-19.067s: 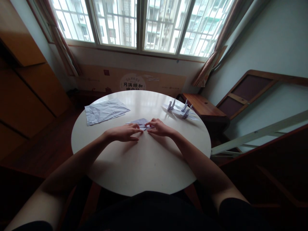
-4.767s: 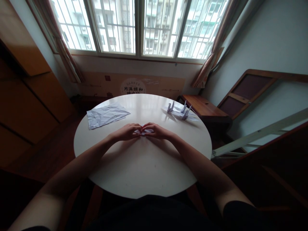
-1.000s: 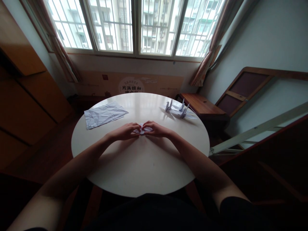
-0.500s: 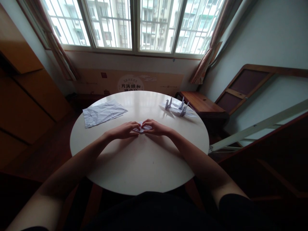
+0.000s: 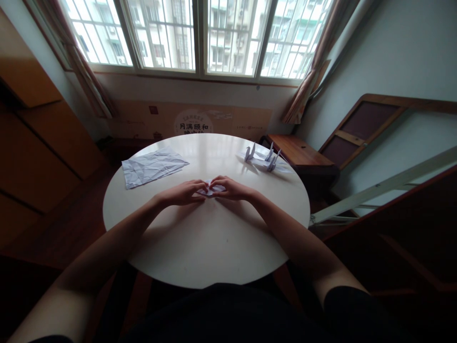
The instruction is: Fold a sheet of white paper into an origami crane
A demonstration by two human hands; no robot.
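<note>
A small piece of folded paper (image 5: pixel 213 189) lies low over the middle of the white table, between my two hands. My left hand (image 5: pixel 187 191) grips its left side, the fingers bent and the thumb below. From the other side my right hand (image 5: pixel 230 188) pinches it with curled fingers. The fingertips nearly meet at the centre of the paper and cover part of it, so its exact folded shape is hidden. Several folded paper cranes (image 5: pixel 263 156) stand at the table's far right, and creased paper sheets (image 5: pixel 153 166) lie flat at the far left.
The round white table (image 5: pixel 214 247) fills the space before me. Behind it, a cardboard panel with printed characters (image 5: pixel 143 119) leans under the barred window (image 5: pixel 164 38). A low wooden cabinet (image 5: pixel 302 151) stands at the right, a wooden wardrobe (image 5: pixel 46 143) at the left.
Both hands stay at the same spot with the paper, with barely any finger motion to see. The whole view has shifted very slightly.
</note>
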